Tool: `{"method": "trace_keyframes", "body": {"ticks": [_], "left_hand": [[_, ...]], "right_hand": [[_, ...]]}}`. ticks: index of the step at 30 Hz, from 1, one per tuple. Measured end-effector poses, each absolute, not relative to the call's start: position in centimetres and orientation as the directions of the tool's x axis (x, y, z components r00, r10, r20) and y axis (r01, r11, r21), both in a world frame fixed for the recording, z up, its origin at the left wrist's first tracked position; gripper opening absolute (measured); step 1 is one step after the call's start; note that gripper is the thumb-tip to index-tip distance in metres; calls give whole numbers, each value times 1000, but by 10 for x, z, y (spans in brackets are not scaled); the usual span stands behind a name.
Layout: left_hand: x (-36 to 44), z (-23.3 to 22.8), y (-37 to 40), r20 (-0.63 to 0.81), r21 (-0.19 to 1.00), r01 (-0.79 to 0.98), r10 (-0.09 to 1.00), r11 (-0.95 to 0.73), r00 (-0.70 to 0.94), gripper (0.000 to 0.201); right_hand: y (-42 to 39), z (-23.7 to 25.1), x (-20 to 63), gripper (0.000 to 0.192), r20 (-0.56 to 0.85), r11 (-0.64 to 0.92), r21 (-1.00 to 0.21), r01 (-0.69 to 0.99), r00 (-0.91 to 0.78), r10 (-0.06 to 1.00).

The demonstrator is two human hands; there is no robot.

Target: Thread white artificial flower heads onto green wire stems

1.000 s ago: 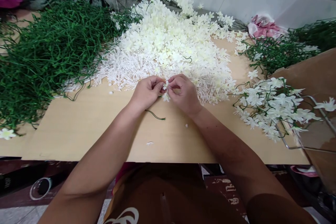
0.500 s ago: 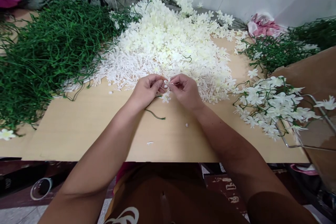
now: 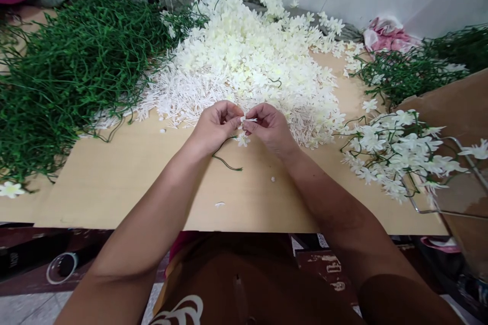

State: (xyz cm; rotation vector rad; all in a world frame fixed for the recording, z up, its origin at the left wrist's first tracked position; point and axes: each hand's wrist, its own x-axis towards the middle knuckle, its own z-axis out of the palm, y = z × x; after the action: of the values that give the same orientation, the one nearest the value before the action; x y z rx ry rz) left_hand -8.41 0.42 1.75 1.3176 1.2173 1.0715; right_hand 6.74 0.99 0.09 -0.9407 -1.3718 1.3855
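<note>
My left hand and my right hand meet over the near edge of the flower pile, thumbs and fingertips pinched together. Between them is a small white artificial flower, turned side-on and partly covered by my fingers. Just below the fingertips shows another white flower. A thin green plastic stem curves out from under my left hand toward me. How it joins the flowers is hidden.
A mound of white artificial flowers and white stamens lies ahead. Green stems are heaped left. At right, stemmed flowers hang over a metal wire rack beside a cardboard box.
The flower between my fingertips has turned from facing up to side-on. Both hands stay close together in nearly the same place.
</note>
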Motion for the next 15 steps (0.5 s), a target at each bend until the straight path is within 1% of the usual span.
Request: {"method": "trace_keyframes", "body": {"ticks": [5, 8, 9, 11, 13, 15], "left_hand": [[-86, 25, 2, 3, 1000, 26, 988, -7, 156, 20], [-96, 30, 1, -6, 996, 91, 968, -18, 251, 23], [-101, 32, 1, -27, 988, 153, 954, -20, 300, 22], [-112, 35, 0, -101, 940, 339, 917, -39, 386, 19], [-120, 36, 0, -179, 825, 559, 901, -81, 395, 18], [-123, 33, 0, -220, 678, 724, 906, -125, 363, 19]], "right_hand": [[7, 4, 67, 37, 115, 85, -990, -115, -286, 951], [8, 4, 69, 33, 116, 78, -989, -123, -341, 933], [8, 4, 70, 33, 112, 70, -989, -129, -356, 928], [7, 6, 72, 33, 84, 27, -989, -142, -406, 910], [6, 8, 74, 34, 19, -63, -989, -137, -531, 847], [5, 9, 75, 33, -57, -158, -983, -88, -680, 731]]}}
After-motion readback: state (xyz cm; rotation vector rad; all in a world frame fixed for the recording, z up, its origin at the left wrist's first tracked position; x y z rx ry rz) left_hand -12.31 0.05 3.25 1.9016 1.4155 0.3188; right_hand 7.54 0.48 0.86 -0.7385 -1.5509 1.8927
